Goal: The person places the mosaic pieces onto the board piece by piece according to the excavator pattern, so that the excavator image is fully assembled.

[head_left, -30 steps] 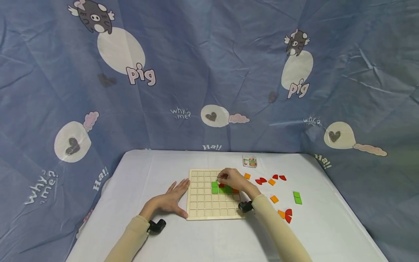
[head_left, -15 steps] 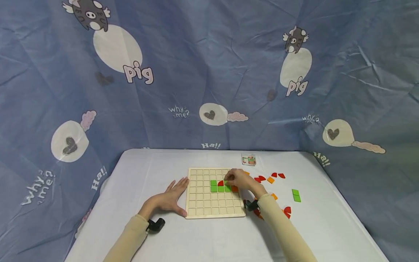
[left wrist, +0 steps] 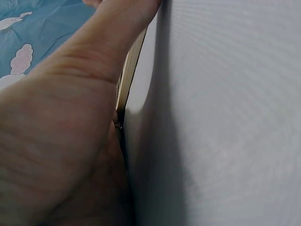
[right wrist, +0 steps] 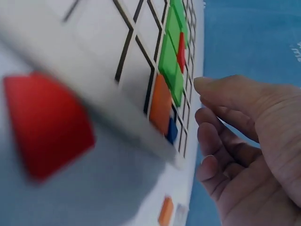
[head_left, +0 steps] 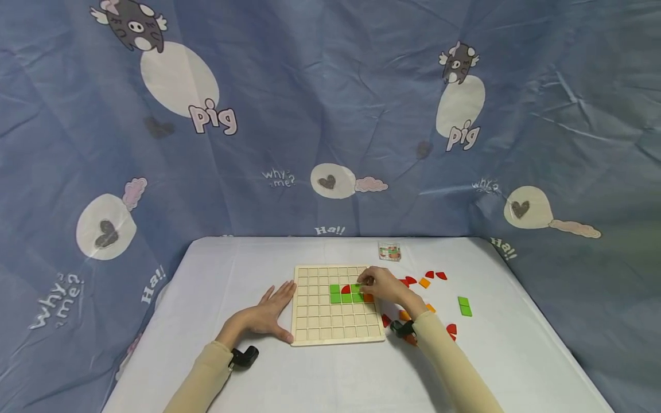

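A pale wooden grid board lies on the white table. My left hand rests at its left edge, fingers spread and thumb near the front corner. Several green square tiles sit in the grid, with a red quarter-circle piece and an orange square among them. Over the board's right part hovers my right hand, loosely bent just above the rightmost green tile in the upper row. Nothing shows between its thumb and fingers in the right wrist view. There, a blue piece appears beside the orange square.
Loose red pieces, orange squares and a pair of green tiles lie right of the board. A small clear packet with a coloured picture is behind it. A blue patterned cloth hangs around the table.
My right hand has moved right across the board, uncovering the red quarter-circle; a green tile now shows in the cell to its right. My left hand stays at the board's edge.
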Action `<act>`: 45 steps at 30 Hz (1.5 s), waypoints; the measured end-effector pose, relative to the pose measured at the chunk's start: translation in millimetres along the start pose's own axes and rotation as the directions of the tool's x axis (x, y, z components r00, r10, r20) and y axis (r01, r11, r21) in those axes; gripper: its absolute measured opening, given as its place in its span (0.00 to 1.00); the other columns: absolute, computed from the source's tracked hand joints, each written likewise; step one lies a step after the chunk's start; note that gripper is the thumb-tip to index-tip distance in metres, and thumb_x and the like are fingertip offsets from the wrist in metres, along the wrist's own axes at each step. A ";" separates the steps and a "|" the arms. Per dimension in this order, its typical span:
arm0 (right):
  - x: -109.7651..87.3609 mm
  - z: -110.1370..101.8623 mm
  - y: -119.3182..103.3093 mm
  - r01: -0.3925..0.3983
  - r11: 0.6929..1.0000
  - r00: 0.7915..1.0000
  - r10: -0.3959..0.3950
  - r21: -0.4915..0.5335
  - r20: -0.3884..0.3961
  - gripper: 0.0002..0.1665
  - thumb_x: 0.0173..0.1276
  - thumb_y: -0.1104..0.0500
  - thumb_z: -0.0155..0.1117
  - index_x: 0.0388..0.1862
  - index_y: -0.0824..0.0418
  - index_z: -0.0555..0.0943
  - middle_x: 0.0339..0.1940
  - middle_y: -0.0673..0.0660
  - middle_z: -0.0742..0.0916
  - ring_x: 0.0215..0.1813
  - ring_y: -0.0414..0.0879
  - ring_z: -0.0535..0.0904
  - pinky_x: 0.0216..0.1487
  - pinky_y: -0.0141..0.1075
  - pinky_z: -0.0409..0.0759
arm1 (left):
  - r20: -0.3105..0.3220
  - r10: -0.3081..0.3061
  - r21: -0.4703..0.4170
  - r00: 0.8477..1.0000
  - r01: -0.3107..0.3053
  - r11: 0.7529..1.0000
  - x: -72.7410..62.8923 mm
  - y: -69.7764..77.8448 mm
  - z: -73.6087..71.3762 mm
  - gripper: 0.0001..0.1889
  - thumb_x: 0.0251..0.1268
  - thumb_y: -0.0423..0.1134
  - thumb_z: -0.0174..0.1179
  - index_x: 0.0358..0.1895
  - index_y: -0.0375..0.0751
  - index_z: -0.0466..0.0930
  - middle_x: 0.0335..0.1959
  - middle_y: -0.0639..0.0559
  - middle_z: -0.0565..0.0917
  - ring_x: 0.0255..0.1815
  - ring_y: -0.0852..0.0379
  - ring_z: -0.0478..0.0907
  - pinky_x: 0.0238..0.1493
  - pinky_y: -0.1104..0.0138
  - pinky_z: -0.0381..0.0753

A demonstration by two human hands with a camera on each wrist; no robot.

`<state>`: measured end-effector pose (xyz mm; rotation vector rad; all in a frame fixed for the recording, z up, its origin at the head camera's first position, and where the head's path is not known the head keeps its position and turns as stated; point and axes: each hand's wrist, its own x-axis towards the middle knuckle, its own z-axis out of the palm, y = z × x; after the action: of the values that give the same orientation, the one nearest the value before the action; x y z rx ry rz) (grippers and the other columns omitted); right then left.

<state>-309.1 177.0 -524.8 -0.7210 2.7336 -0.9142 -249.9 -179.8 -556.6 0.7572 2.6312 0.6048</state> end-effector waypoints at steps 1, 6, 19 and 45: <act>-5.2 -2.2 0.7 0.001 1.000 1.000 -0.001 0.004 -0.011 0.07 0.63 0.60 0.68 0.41 0.56 0.84 0.36 0.46 0.83 0.38 0.38 0.77 0.39 0.31 0.79 | -0.003 0.002 -0.007 1.000 -0.002 1.000 -0.5 0.1 -0.1 0.74 0.33 0.72 0.69 0.77 0.36 0.34 0.80 0.42 0.36 0.80 0.46 0.31 0.77 0.46 0.26; -35.7 -13.1 15.0 -0.009 1.000 0.998 0.009 -0.002 -0.068 0.06 0.64 0.60 0.67 0.39 0.57 0.83 0.34 0.47 0.83 0.36 0.38 0.76 0.36 0.31 0.78 | -0.009 0.021 -0.015 1.000 -0.021 1.000 -2.9 -0.5 -0.1 0.74 0.34 0.71 0.70 0.77 0.35 0.34 0.80 0.41 0.36 0.80 0.44 0.31 0.77 0.45 0.27; -85.8 -58.4 93.0 -0.179 0.983 0.955 0.184 0.045 -0.230 0.10 0.65 0.61 0.67 0.43 0.63 0.81 0.34 0.52 0.83 0.37 0.43 0.75 0.35 0.30 0.75 | -0.022 0.026 0.001 0.999 -0.026 1.000 -5.2 -7.1 -2.5 0.73 0.36 0.72 0.69 0.77 0.34 0.33 0.79 0.40 0.36 0.80 0.43 0.31 0.77 0.44 0.27; -80.9 -95.4 148.5 -0.437 0.899 0.877 0.418 -0.033 -0.237 0.11 0.64 0.59 0.67 0.40 0.66 0.81 0.36 0.60 0.83 0.38 0.49 0.77 0.40 0.40 0.78 | -0.018 0.021 -0.015 1.000 -0.021 1.000 -2.0 -0.9 0.8 0.73 0.34 0.72 0.69 0.77 0.36 0.34 0.80 0.42 0.37 0.80 0.44 0.32 0.77 0.45 0.28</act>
<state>-325.9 370.1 -537.7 -0.0015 2.9573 -0.8172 -248.3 -181.4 -557.3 0.7798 2.6350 0.6394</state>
